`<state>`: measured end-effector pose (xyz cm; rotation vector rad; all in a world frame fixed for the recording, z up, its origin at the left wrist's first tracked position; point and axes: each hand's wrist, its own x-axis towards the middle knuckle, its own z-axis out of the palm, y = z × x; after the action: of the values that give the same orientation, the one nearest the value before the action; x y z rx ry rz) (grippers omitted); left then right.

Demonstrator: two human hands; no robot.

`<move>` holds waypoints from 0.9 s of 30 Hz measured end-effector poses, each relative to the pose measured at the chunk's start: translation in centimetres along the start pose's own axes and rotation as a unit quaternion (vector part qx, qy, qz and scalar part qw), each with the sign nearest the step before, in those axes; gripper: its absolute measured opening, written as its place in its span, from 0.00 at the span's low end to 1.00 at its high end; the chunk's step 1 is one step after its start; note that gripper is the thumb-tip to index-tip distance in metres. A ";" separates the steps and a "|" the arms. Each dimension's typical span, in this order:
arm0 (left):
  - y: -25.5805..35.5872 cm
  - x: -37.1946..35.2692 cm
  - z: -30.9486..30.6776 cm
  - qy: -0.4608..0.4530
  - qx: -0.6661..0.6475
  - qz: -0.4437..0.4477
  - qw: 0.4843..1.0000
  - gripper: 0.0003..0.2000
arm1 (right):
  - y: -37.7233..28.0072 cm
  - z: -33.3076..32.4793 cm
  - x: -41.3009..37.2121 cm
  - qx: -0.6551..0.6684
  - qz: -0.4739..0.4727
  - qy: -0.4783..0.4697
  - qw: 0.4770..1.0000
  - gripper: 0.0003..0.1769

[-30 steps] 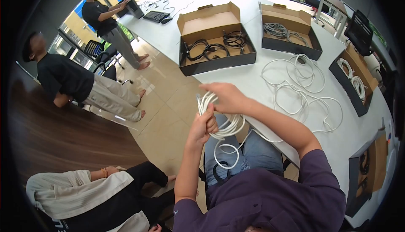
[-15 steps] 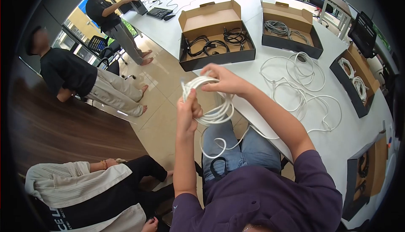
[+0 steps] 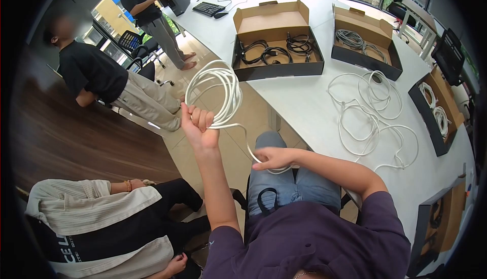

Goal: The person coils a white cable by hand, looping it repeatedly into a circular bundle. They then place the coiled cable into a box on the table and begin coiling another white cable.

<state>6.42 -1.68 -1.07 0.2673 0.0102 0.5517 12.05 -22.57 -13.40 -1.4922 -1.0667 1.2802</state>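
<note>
A coiled white cable stands up in loops over the floor, left of the table. My left hand is closed in a fist around the bottom of the coil. From there a loose strand drops toward my lap. My right hand, slightly blurred, is above my thighs with its fingers closed on that strand, and more of the cable curves just below it. Loose white cable lies in tangled loops on the table to my right; whether it joins the held cable cannot be seen.
On the white table stand open boxes: one with black cables, one with grey cables, one with white coils, another at lower right. A keyboard lies farther back. Several people are at my left.
My right hand has left the coil and moved down to the loose strand near my lap. My left hand has shifted left, and the coil now stands upright above it.
</note>
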 end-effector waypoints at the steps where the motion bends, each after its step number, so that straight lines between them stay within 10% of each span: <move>1: 0.8 -0.1 0.1 -0.006 -0.004 -0.001 1.000 0.17 | -0.1 -0.3 -0.1 0.091 0.061 -0.106 0.988 0.29; 4: 4.6 0.0 -0.3 -0.004 0.021 -0.064 0.998 0.17 | -0.9 -3.7 -2.2 0.282 0.113 -0.217 0.928 0.19; 8: 7.9 -1.5 -1.5 0.012 0.133 -0.127 0.983 0.18 | -4.2 -9.7 -7.4 0.288 0.090 -0.090 0.949 0.19; 16: 7.3 -4.0 -0.6 -0.082 0.148 -0.165 0.972 0.17 | -7.1 -11.1 -6.4 -0.168 0.129 -0.071 0.975 0.21; 21: 7.1 -4.8 -0.8 -0.082 0.227 -0.199 0.950 0.18 | -7.3 -10.7 -4.5 -0.438 0.151 0.111 0.879 0.27; 27: 5.9 -6.5 -1.4 -0.143 0.435 -0.228 0.859 0.17 | -7.8 -10.9 -1.9 -0.431 0.095 0.213 0.871 0.28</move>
<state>-2.24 0.08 -1.30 1.2024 0.0353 -0.0113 22.20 -23.37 -4.47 -2.4562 -1.2705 0.5052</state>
